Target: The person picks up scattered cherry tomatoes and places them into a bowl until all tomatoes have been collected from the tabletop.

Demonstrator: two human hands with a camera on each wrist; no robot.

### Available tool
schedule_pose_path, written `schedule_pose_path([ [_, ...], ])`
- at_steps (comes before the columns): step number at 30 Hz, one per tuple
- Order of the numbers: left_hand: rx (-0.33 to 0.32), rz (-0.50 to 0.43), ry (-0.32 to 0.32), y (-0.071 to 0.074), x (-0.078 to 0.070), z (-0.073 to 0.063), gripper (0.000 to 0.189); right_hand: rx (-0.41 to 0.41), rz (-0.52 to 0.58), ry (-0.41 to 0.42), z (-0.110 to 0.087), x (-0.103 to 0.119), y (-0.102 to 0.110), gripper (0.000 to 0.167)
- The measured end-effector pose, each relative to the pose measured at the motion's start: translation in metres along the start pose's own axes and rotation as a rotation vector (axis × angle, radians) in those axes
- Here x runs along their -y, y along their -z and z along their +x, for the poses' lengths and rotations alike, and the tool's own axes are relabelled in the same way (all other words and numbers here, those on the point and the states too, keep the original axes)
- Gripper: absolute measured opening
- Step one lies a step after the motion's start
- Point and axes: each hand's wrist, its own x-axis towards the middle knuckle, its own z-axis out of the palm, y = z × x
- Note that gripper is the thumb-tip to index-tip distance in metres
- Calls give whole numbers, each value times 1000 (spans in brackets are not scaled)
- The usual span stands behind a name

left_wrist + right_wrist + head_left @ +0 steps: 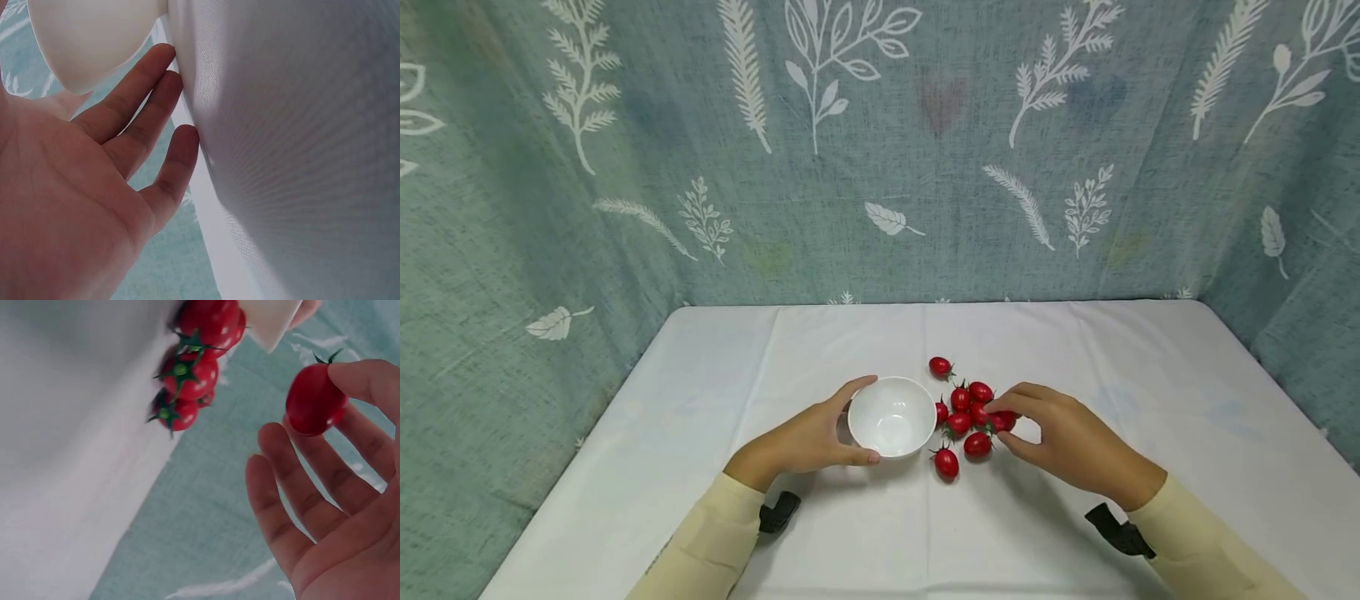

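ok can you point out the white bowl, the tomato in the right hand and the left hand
White bowl (pixel 892 417): head view, on its bare inside.
Held tomato (pixel 313 403): right wrist view, middle of its red skin.
Left hand (pixel 811 433): head view, middle of the hand.

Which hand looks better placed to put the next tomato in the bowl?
The right hand, most likely: it pinches a tomato near the other tomatoes. The left hand grips the bowl, on the side away from them.
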Motion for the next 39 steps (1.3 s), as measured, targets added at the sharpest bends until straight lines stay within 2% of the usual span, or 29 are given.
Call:
schedule_pose_path([
  [6,0,1,-2,1,0,0,110,-53,0,55,10,12,2,39],
  [14,3,-8,5,0,0,1,109,-115,21,140,24,21,-3,36],
  [24,14,-31,-13,0,2,0,109,-84,83,100,42,35,-17,32],
  [39,26,-24,-17,1,2,2,109,20,84,25,59,40,-36,27],
])
